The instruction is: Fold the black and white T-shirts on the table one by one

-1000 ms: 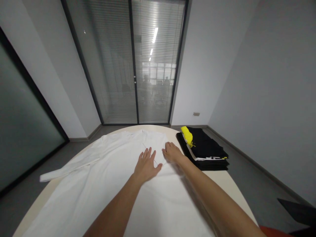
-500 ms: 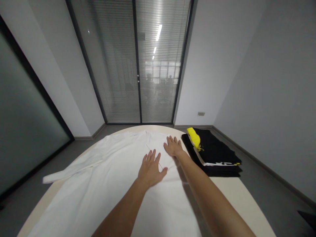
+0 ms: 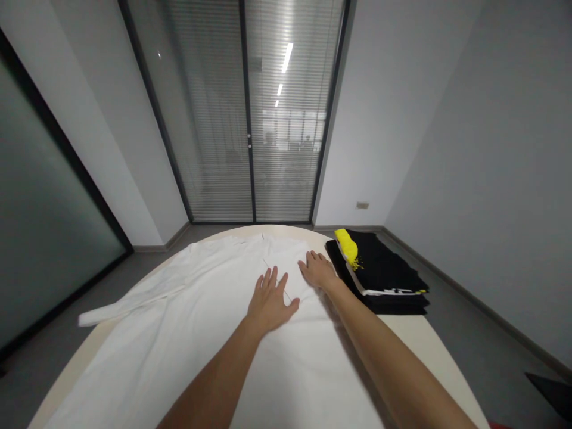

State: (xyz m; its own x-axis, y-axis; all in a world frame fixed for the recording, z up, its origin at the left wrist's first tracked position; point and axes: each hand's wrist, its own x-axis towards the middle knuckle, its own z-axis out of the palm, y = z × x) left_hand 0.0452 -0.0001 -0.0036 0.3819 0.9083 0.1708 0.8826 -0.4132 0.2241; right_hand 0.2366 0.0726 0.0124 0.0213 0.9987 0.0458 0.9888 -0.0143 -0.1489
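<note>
A white long-sleeved shirt [image 3: 201, 333] lies spread over the table, one sleeve [image 3: 129, 307] stretching out to the left past the table's edge. My left hand [image 3: 271, 304] rests flat on the fabric near the middle, fingers spread, beside a thin dark line in the cloth. Farther out and to the right, my right hand [image 3: 317, 269] lies palm down near the shirt's right side, its fingers slightly bent and the thumb apart. The cloth under both palms is hidden.
Folded black garments [image 3: 384, 262] are stacked on the right of the round pale table [image 3: 429, 351], the top one with a yellow print. Beyond the table stands a glass partition with blinds [image 3: 214, 137]. A dark pointed object [image 3: 552, 390] shows at lower right.
My right hand has slid slightly right and back towards me, its fingers a little more bent. The left hand stays flat in nearly the same spot. The view has shifted slightly.
</note>
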